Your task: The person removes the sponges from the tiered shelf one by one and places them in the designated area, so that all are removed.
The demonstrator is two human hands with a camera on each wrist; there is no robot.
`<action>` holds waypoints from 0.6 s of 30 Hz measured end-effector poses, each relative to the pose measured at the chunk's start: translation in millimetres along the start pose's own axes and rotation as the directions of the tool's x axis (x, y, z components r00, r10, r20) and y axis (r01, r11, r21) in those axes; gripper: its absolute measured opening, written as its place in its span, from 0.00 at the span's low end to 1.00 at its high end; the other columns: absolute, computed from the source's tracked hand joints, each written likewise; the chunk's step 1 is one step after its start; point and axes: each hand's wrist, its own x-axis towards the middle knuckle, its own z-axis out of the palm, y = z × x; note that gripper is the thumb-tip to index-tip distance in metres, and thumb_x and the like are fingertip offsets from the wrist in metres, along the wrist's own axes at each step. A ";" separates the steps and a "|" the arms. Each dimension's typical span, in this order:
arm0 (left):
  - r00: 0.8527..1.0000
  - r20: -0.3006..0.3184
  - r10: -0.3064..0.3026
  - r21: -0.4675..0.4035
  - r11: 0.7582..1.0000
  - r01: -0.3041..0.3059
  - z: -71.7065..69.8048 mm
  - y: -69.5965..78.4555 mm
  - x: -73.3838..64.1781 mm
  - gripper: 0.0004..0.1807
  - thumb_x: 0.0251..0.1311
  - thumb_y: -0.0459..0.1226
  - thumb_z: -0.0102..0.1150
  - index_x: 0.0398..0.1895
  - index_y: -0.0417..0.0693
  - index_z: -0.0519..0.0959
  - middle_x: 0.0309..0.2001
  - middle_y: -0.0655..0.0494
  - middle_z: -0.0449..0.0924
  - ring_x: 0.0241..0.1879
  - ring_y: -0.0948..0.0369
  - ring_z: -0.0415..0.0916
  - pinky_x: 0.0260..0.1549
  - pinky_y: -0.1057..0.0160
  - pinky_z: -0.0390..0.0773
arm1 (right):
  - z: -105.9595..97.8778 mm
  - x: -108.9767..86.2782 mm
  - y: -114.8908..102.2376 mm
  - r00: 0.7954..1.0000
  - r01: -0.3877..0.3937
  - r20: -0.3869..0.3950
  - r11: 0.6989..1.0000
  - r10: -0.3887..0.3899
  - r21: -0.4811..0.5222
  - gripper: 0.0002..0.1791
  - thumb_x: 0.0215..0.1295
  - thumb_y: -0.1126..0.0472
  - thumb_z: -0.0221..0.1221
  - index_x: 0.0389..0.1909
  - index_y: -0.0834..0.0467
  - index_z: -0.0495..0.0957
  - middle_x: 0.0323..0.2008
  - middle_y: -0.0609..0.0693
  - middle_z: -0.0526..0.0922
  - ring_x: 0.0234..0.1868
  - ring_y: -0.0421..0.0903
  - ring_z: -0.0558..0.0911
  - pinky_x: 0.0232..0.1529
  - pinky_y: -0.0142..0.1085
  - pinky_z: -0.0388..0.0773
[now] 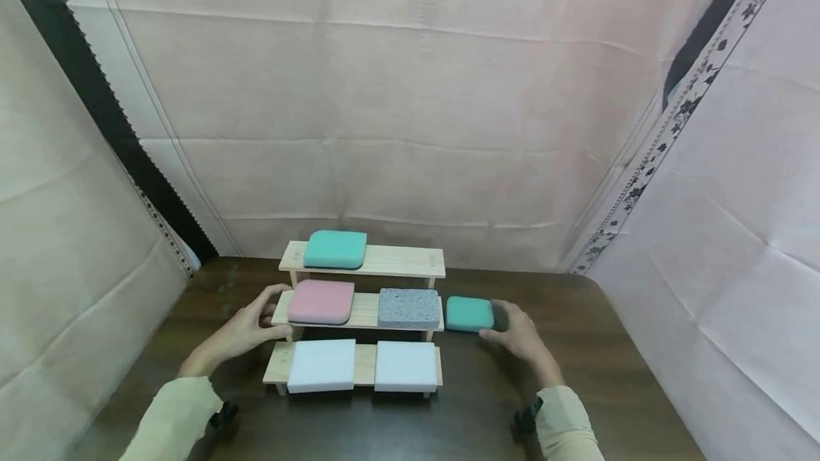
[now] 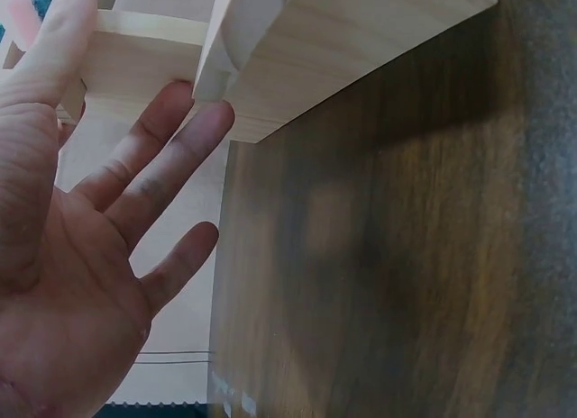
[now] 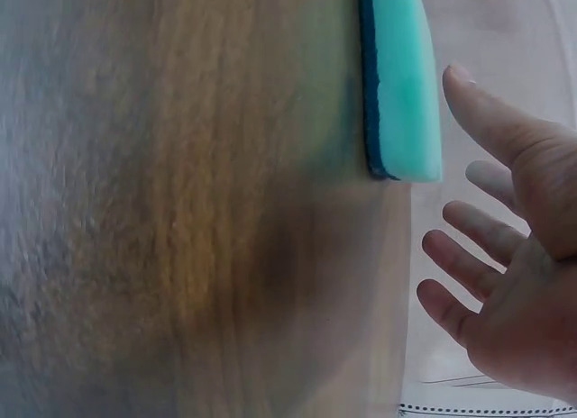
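Status | left hand (image 1: 242, 331) spread at wooden middle shelf (image 1: 366, 310) (contact unclear) | right hand (image 1: 522, 337) released, fingers parted beside green sponge (image 1: 468, 314)

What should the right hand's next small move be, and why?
The right hand should probably ease its fingers round the rightmost teal sponge: they are open beside it, gripping nothing, and the top shelf has bare space at its right end.

On the table (image 1: 384, 436), we have a tiered stand (image 1: 403, 260) bearing five sponges (image 1: 322, 302), with a sixth sponge (image 1: 469, 314) to its right.
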 end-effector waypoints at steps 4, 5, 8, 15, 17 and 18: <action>1.000 -0.027 0.001 0.022 1.000 0.000 -2.5 -2.3 -4.0 0.43 0.63 0.41 0.69 0.74 0.50 0.53 0.51 0.45 0.81 0.48 0.51 0.80 0.45 0.51 0.78 | 1.2 3.3 -10.9 1.000 0.010 -0.002 1.000 -0.010 0.009 0.40 0.61 0.54 0.71 0.71 0.60 0.65 0.70 0.65 0.66 0.70 0.67 0.63 0.63 0.65 0.61; 1.000 -0.028 0.000 0.018 1.000 0.001 -2.7 -2.5 -4.6 0.43 0.63 0.41 0.69 0.74 0.49 0.53 0.51 0.44 0.81 0.49 0.50 0.79 0.46 0.49 0.78 | 0.4 3.4 -13.1 1.000 0.017 -0.002 1.000 -0.017 0.009 0.40 0.61 0.55 0.71 0.71 0.60 0.65 0.70 0.65 0.66 0.70 0.67 0.62 0.63 0.65 0.61; 1.000 -0.024 -0.003 0.006 1.000 0.003 -3.2 -2.2 -4.7 0.43 0.63 0.41 0.68 0.74 0.49 0.53 0.53 0.43 0.80 0.51 0.49 0.79 0.48 0.45 0.78 | -4.5 2.4 -18.6 1.000 0.028 -0.010 0.999 -0.028 0.018 0.40 0.62 0.56 0.70 0.72 0.59 0.64 0.71 0.64 0.65 0.71 0.67 0.61 0.64 0.65 0.60; 1.000 0.007 -0.006 -0.001 1.000 0.006 -2.6 4.9 -2.8 0.43 0.63 0.41 0.69 0.74 0.49 0.54 0.51 0.43 0.81 0.47 0.51 0.81 0.44 0.47 0.80 | -20.9 -2.0 -28.1 0.996 0.081 -0.031 0.997 -0.081 0.012 0.36 0.67 0.59 0.65 0.73 0.59 0.62 0.72 0.63 0.63 0.71 0.66 0.60 0.64 0.65 0.60; 1.000 0.021 0.003 0.001 1.000 -0.003 -2.4 7.6 -2.7 0.42 0.63 0.41 0.68 0.74 0.49 0.54 0.51 0.43 0.81 0.46 0.52 0.81 0.42 0.50 0.80 | -25.2 -2.2 -30.9 0.994 0.097 -0.043 0.995 -0.096 0.011 0.35 0.69 0.60 0.64 0.73 0.59 0.62 0.72 0.63 0.63 0.71 0.66 0.60 0.64 0.65 0.60; 1.000 0.026 0.007 0.000 1.000 -0.007 -2.4 8.7 -2.6 0.42 0.63 0.40 0.68 0.74 0.49 0.54 0.51 0.43 0.81 0.46 0.52 0.81 0.41 0.51 0.81 | -27.4 -1.9 -32.6 0.993 0.104 -0.052 0.994 -0.104 0.011 0.35 0.69 0.60 0.64 0.73 0.59 0.62 0.72 0.63 0.63 0.71 0.66 0.60 0.64 0.65 0.60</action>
